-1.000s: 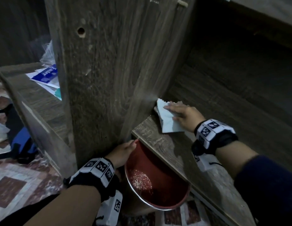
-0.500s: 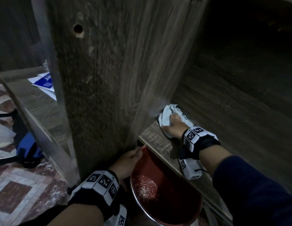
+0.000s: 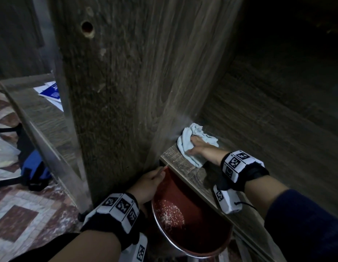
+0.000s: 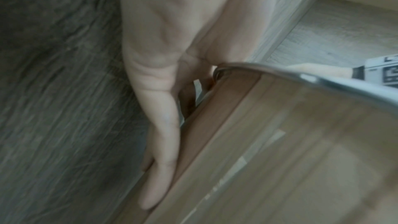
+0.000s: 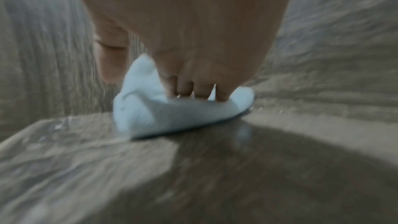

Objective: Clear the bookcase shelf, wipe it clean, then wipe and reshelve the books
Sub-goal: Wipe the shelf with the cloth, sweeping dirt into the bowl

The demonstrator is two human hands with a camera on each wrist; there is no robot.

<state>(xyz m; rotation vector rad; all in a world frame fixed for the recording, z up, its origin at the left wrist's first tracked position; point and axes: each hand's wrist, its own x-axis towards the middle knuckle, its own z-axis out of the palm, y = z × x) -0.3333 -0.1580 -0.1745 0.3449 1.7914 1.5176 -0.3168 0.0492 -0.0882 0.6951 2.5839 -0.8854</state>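
Note:
My right hand (image 3: pixel 198 148) grips a bunched pale blue cloth (image 3: pixel 187 142) and presses it onto the wooden shelf (image 3: pixel 185 167), in the front left corner against the upright panel (image 3: pixel 136 91). In the right wrist view the fingers (image 5: pixel 193 88) curl into the cloth (image 5: pixel 163 117). My left hand (image 3: pixel 151 184) holds the rim of a red bowl (image 3: pixel 194 229) just under the shelf's front edge; pale crumbs lie inside it. The left wrist view shows my left hand (image 4: pixel 161 142) along the bowl's side, by its metal rim (image 4: pixel 323 79). No books stand on this shelf.
Blue-and-white papers (image 3: pixel 51 91) lie on a lower board at the left. A blue-and-black bag (image 3: pixel 32 167) and a plastic bag (image 3: pixel 3 154) sit on the patterned tile floor (image 3: pixel 22 220). The shelf runs dark and deep to the right.
The right hand slid the cloth into the corner by the upright panel and bunched it from flat. The left hand and bowl kept their place under the shelf edge.

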